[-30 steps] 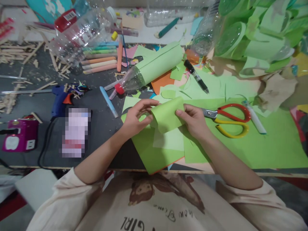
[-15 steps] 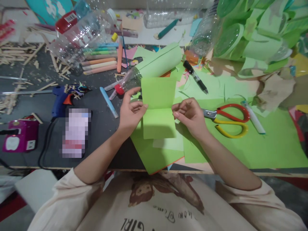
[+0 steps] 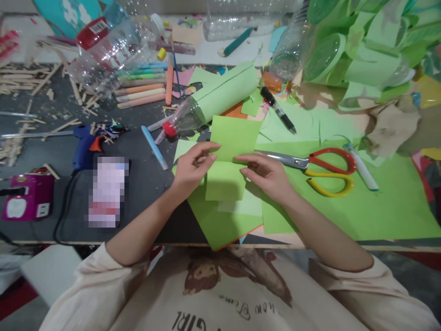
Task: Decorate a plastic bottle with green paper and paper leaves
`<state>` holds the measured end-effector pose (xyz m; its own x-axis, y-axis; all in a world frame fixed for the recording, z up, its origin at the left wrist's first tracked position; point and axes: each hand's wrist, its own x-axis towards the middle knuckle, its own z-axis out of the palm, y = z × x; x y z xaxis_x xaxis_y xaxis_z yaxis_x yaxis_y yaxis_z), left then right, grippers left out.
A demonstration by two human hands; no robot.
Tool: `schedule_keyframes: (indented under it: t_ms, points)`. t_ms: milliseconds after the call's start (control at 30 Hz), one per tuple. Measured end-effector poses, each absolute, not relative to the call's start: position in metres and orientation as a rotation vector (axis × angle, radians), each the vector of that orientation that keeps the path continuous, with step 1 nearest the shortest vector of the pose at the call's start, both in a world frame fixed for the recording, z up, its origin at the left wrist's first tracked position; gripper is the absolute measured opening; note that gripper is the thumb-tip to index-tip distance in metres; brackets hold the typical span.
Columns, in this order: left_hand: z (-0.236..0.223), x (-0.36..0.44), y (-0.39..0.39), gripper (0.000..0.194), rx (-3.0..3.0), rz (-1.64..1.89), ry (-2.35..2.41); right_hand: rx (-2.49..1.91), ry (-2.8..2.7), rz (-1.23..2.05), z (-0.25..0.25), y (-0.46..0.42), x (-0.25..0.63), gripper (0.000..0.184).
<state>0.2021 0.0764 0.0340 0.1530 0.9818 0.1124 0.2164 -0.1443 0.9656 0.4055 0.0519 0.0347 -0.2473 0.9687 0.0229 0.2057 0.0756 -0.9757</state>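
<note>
A light-green sheet of paper (image 3: 235, 135) with a crease across its middle is between my hands, its upper half tilted and its lower half nearer me. My left hand (image 3: 193, 168) grips its left edge near the crease, thumb and forefinger bent together. At the right edge, my right hand (image 3: 268, 175) pinches it, forefinger along the crease and thumb below. Beneath lies a larger green sheet (image 3: 220, 230). Just right of my right hand rest scissors (image 3: 299, 162) with one red and one yellow handle.
A bottle wrapped in green paper (image 3: 223, 92) lies beyond my hands, with a black marker (image 3: 278, 110) to its right. To the left are a blue glue gun (image 3: 82, 146), a phone (image 3: 107, 191) and a purple box (image 3: 29, 195). Green-papered bottle pieces (image 3: 365, 59) crowd the back right.
The creased paper has turned, its upper half leaning further right. My right hand has shifted left onto the paper, uncovering more of the scissors' blades. My left hand has moved slightly.
</note>
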Motion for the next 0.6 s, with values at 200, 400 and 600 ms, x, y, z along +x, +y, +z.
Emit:
schedule_keyframes:
  t_ms: [200, 400, 600]
  points:
    - [0.0369, 0.1985, 0.0761, 0.028, 1.528, 0.838, 1.07, -1.237, -1.548, 1.236, 0.0384, 0.053, 0.4079, 0.025]
    - [0.0367, 0.1955, 0.0781, 0.036, 1.501, 0.712, 1.003, -1.212, -1.538, 1.347, 0.0337, 0.0522, 0.4076, 0.046]
    - [0.0381, 0.1968, 0.0775, 0.04, 1.477, 0.747, 0.994, -1.25, -1.385, 1.118, 0.0292, 0.0515, 0.4062, 0.059]
